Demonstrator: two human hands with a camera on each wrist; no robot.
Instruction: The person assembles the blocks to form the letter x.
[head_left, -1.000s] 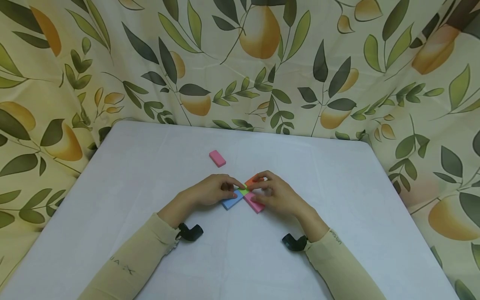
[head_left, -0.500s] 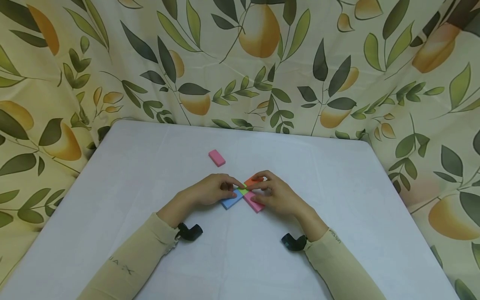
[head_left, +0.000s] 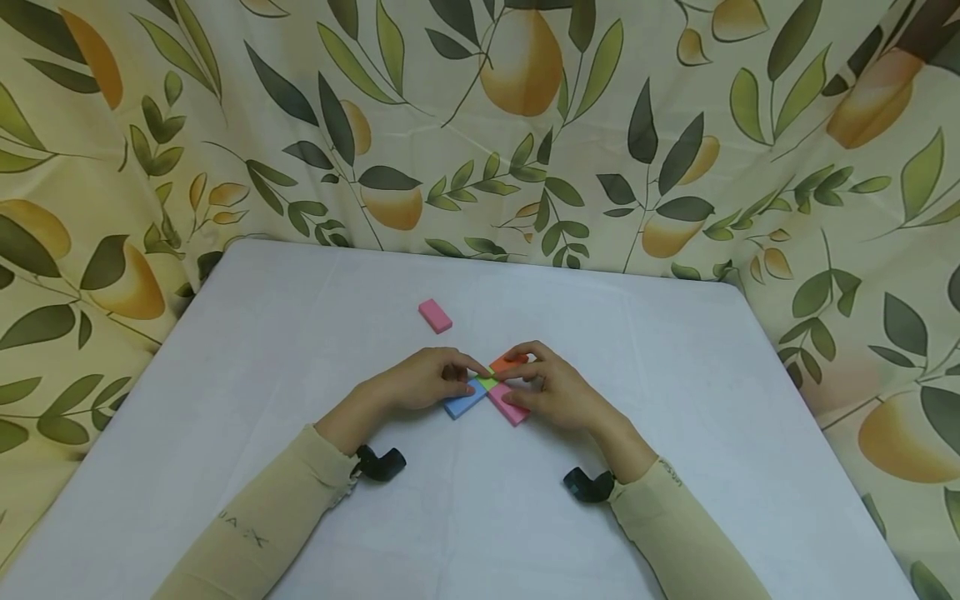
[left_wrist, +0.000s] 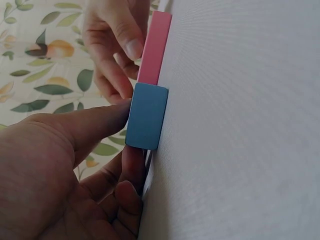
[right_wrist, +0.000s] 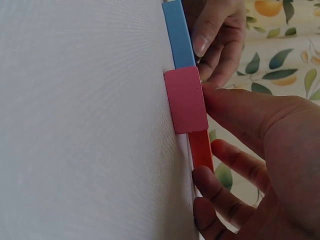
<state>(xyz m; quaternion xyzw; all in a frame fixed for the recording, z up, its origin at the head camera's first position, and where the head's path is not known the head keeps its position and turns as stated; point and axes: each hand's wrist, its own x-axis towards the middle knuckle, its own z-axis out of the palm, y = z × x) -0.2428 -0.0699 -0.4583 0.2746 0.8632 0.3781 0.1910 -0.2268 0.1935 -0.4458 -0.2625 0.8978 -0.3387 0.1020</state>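
Several coloured blocks form a cross on the table: a blue block point(head_left: 462, 406), a pink block point(head_left: 510, 411), an orange block point(head_left: 500, 364) and a small green piece point(head_left: 487, 384) at the centre. My left hand point(head_left: 420, 379) holds the blue block, thumb on its top and a finger along its far side, while the index fingertip meets the green piece. My right hand point(head_left: 558, 387) rests its thumb on the pink block. Its index finger reaches the centre, and other fingers lie at the orange block, partly covering it. The right wrist view shows these fingers spread and bent.
Another pink block point(head_left: 435, 317) lies apart, farther back on the white table point(head_left: 315, 308). A fruit-patterned cloth point(head_left: 480, 192) hangs behind the table and along its sides. Black wrist devices point(head_left: 382, 464) sit at both sleeves.
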